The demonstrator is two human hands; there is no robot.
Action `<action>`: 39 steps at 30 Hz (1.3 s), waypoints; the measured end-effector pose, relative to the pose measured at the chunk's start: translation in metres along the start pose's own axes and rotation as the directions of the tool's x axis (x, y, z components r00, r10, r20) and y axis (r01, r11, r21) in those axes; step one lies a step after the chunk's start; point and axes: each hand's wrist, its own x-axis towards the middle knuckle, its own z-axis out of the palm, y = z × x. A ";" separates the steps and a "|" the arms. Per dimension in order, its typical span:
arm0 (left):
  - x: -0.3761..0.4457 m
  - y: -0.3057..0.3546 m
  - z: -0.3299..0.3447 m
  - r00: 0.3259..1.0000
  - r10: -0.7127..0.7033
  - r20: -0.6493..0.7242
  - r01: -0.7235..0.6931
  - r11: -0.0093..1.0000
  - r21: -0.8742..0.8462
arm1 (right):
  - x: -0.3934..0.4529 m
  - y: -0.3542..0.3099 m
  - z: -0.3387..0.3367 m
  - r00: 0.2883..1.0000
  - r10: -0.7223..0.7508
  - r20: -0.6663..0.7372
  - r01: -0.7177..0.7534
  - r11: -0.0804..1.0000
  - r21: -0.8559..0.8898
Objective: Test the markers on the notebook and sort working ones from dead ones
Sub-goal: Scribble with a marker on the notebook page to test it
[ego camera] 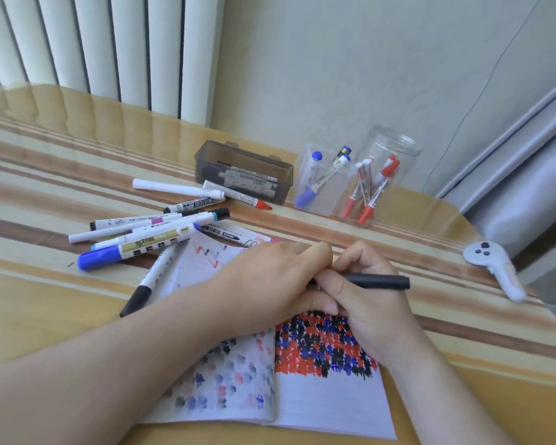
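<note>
Black marker: lies roughly level above the notebook, its barrel sticking out to the right past the right hand; its other end is hidden between the two hands.
Right fingers: clenched around the black marker's barrel, thumb on top.
Left hand: rests on the notebook's upper half, fingers closed at the marker's hidden end; whether they grip a cap or the tip cannot be told.
Notebook: open on the surface; the right page carries a dense block of red, blue and black marks, the left page fainter bleed-through blots.
Loose markers: a heap just beyond and left of the notebook, one with a large blue cap; printed labels present, too blurred to read.
Grey box: well beyond the notebook, printed markers inside, text unreadable.
Square clear cup: right of the grey box, holds blue-capped markers.
Round clear jar: touching or just beside the cup, holds red markers; label lettering illegible.
White controller: on the surface, right of the notebook.
</note>
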 end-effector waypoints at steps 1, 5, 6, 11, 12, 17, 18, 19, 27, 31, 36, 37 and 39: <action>0.000 0.002 0.000 1.000 -0.003 0.011 0.004 1.000 -0.007 | -0.001 0.002 -0.001 1.000 -0.016 0.023 0.016 0.999 -0.030; 0.000 0.009 0.001 0.996 -0.041 0.078 0.052 0.987 -0.151 | -0.003 0.003 -0.009 0.997 -0.026 0.079 0.027 1.000 -0.009; 0.001 0.011 0.000 0.995 -0.047 0.092 0.062 0.984 -0.166 | -0.003 0.003 -0.010 0.995 -0.025 0.096 0.025 1.000 0.007; 0.002 0.015 -0.002 0.977 -0.139 0.162 0.164 0.974 -0.155 | -0.004 0.000 -0.014 0.979 -0.079 0.188 0.066 0.995 0.074; 0.002 0.014 -0.002 0.973 -0.151 0.173 0.178 0.972 -0.154 | -0.004 -0.001 -0.015 0.980 -0.091 0.178 0.083 0.995 0.055; 0.001 0.006 -0.008 0.951 -0.203 0.233 0.255 0.942 -0.219 | -0.008 -0.019 -0.034 0.999 -0.049 -0.013 0.050 0.991 0.125; 0.000 0.004 -0.008 0.949 -0.201 0.242 0.256 0.940 -0.224 | -0.009 -0.026 -0.039 0.999 -0.003 -0.041 0.010 0.986 0.169; -0.001 0.003 -0.007 0.952 -0.178 0.250 0.232 0.950 -0.210 | -0.013 -0.032 -0.043 0.999 0.036 -0.040 -0.028 0.984 0.178; -0.001 0.003 0.002 0.931 -0.021 0.364 0.062 0.993 -0.101 | -0.090 -0.018 -0.020 0.986 0.165 0.029 -0.143 0.920 -0.365; 0.001 0.004 0.004 0.931 -0.022 0.364 0.065 0.992 -0.108 | -0.093 -0.004 -0.014 0.988 0.095 -0.119 -0.130 0.931 -0.342; 0.001 0.005 0.002 0.929 -0.019 0.369 0.069 0.990 -0.123 | -0.094 -0.002 -0.008 0.985 0.100 -0.138 -0.147 0.908 -0.392; 0.001 0.005 0.002 0.928 -0.022 0.371 0.072 0.990 -0.122 | -0.094 -0.002 -0.008 0.983 0.116 -0.140 -0.162 0.910 -0.383; 0.001 0.004 0.002 0.924 -0.034 0.380 0.084 0.990 -0.117 | -0.093 -0.002 -0.007 0.981 0.132 -0.144 -0.178 0.909 -0.378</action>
